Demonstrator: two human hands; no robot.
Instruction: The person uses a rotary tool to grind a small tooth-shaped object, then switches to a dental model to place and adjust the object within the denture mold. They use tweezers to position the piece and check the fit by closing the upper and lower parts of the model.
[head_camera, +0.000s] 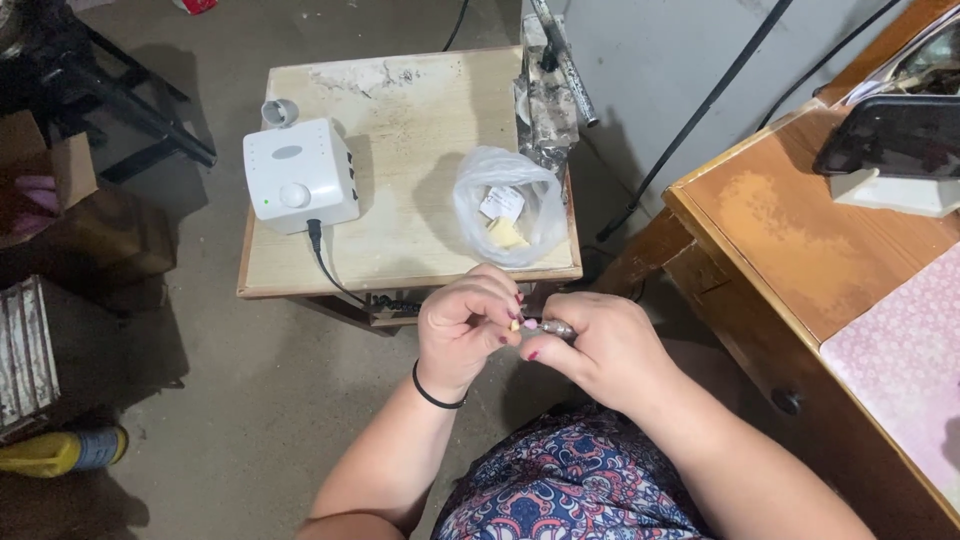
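Your right hand (600, 350) had its fingers clamped on a metal handpiece (556, 328); your left hand (465, 325) pinched a small pale piece (515, 325) at its tip, before the tabletop (420, 130).

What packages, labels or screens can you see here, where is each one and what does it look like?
Clear plastic bag: small table's right side, crumpled, holding a white tag and pale yellow pieces.
Dark phone screen: wooden desk, upper right, propped on a white stand, black and blank.
Cardboard box: floor, far left, brown, open.
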